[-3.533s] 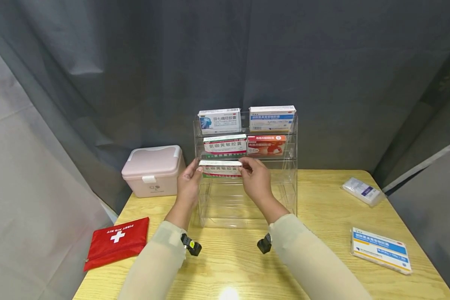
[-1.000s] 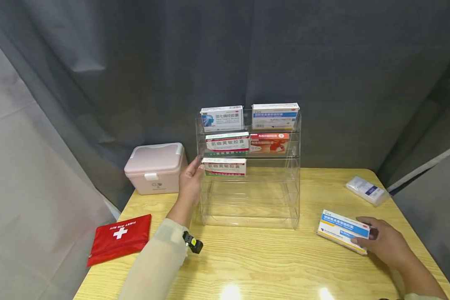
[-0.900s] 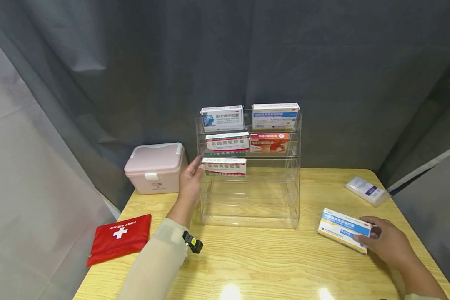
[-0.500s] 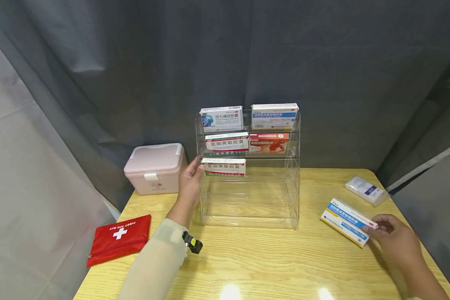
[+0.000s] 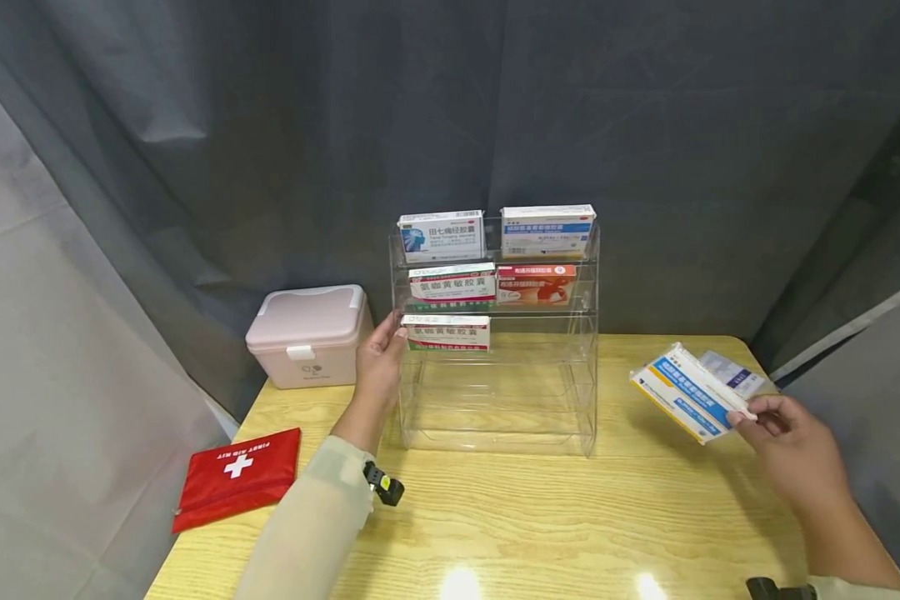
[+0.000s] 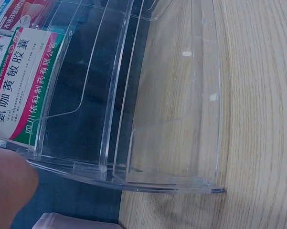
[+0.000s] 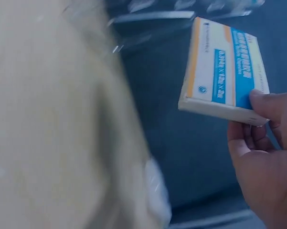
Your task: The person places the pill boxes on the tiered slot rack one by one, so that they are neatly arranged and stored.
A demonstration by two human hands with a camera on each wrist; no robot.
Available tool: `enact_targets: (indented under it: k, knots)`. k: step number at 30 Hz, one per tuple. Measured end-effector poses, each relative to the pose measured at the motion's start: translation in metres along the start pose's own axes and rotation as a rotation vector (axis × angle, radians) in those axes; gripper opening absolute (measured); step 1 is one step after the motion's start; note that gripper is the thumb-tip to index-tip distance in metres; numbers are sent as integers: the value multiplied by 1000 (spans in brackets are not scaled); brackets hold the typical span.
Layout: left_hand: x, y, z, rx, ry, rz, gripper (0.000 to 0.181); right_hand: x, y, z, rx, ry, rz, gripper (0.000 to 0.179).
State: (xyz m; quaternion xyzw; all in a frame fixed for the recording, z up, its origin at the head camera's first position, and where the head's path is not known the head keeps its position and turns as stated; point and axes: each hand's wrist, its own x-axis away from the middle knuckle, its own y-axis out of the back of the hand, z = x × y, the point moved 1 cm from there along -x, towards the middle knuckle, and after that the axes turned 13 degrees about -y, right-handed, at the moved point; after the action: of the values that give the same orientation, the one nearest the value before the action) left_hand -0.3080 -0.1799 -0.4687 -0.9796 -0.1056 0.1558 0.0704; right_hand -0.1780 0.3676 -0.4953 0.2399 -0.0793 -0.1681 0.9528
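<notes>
A clear tiered display rack (image 5: 498, 437) stands mid-table with several medicine boxes on its upper tiers. My left hand (image 5: 379, 367) grips the rack's left side edge, beside a white, green and red medicine box (image 5: 450, 335) on the third tier; that box also shows large in the left wrist view. Off to the right, my right hand (image 5: 798, 450) pinches one corner of a blue, white and yellow medicine box (image 5: 686, 392) between thumb and fingers. This box is tilted in the air above the table and partly covers a plastic-wrapped packet (image 5: 735, 372).
A pink lidded case (image 5: 311, 337) is left of the rack, close to the left hand. Nearer on the left lies a red first aid pouch (image 5: 236, 479). The wooden table (image 5: 540, 525) ends at a dark curtain (image 5: 450, 108) behind.
Both hands were at the third-tier box; then my right hand took the blue-and-white medicine box from the table at right. It has since risen and tilted. My left hand stays at the rack.
</notes>
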Motion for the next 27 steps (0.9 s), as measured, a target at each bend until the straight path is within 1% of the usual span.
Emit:
enact_targets:
  k: [2, 3, 4, 6, 8, 10, 12, 14, 16, 17, 21, 23, 27]
  knots:
    - [1, 1, 1, -8, 6, -1, 52, 1, -7, 19, -108, 25, 21, 20]
    - [1, 2, 1, -10, 9, -3, 52, 1, -11, 30, -146, 34, 25, 18]
    - [1, 2, 1, -9, 10, -4, 52, 0, -16, 41, -208, 39, 29, 16]
    - [1, 3, 2, -8, 11, -6, 52, -2, -27, 64, -290, 52, 33, 16]
    - [1, 3, 2, -5, 8, -5, 52, -4, -39, 87, -347, 72, 44, 16]
    - [0, 3, 3, 1, 2, 1, 52, -7, -51, 110, -408, 116, 71, 18]
    - [0, 2, 3, 4, -3, 5, 52, -10, -65, 130, -389, 187, 78, 18]
    - [-1, 2, 3, 3, -6, 3, 53, -13, -79, 148, -346, 250, 79, 20]
    - [-2, 1, 3, 6, -11, 2, 52, -17, -93, 161, -276, 308, 58, 20]
    - [-2, 1, 3, 11, -14, 2, 52, -18, -99, 165, -260, 329, 53, 21]
    - [-3, -1, 3, 21, -29, 4, 52, -23, -117, 175, -196, 399, 27, 17]
    - [-3, -1, 3, 19, -32, 3, 52, -25, -124, 178, -151, 446, 9, 14]
    - [-3, 0, 3, 12, -26, -4, 51, -26, -133, 179, 13, 590, -41, 12]
